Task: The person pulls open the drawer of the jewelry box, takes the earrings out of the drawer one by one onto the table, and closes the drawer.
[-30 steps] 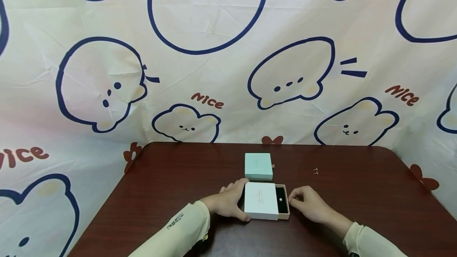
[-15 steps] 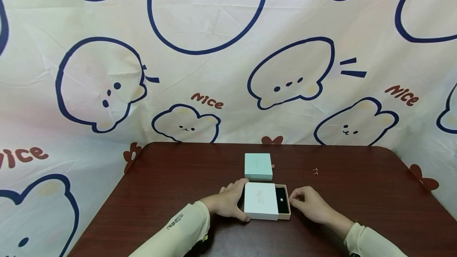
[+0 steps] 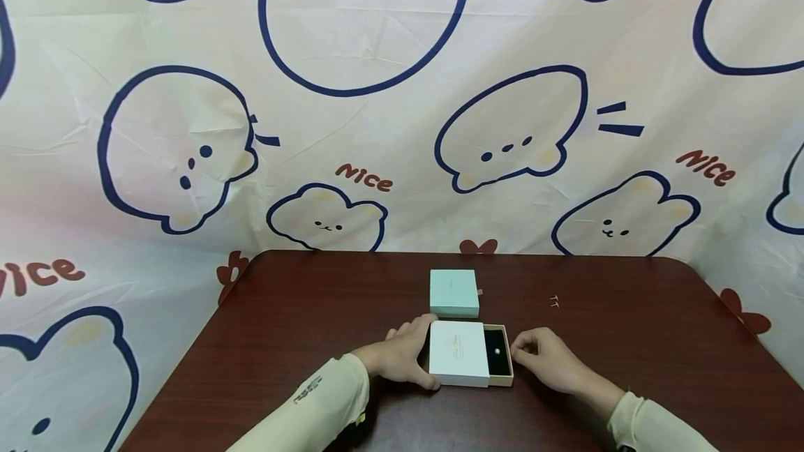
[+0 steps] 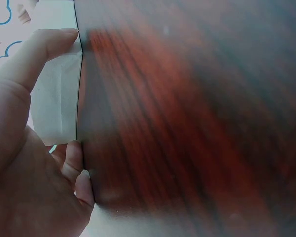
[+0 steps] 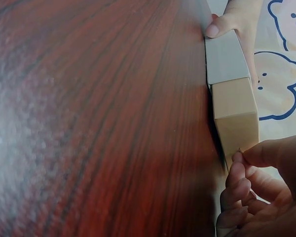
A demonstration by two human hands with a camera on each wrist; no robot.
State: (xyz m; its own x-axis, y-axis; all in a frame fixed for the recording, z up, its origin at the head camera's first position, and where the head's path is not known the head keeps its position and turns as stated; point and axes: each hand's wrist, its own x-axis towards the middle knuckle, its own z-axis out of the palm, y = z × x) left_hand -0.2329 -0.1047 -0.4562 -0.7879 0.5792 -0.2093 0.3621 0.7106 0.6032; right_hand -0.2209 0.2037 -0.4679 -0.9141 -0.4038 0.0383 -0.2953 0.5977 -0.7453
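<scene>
Looks like opening, with right hand (image 3: pixel 548 363) pinching shallow tan card drawer (image 5: pixel 236 123), left hand (image 3: pixel 400 356) clamped on square white card sleeve (image 3: pixel 458 352); probably wants straight pull.

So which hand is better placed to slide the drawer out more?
Probably the right hand: it pinches at the drawer's outer end, while the left hand holds the white cover.

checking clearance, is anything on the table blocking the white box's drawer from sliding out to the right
Nothing visible, apart from the right hand itself, pinching at the outer end of the drawer. The mint box and small thin pieces lie farther back, outside its path.
</scene>
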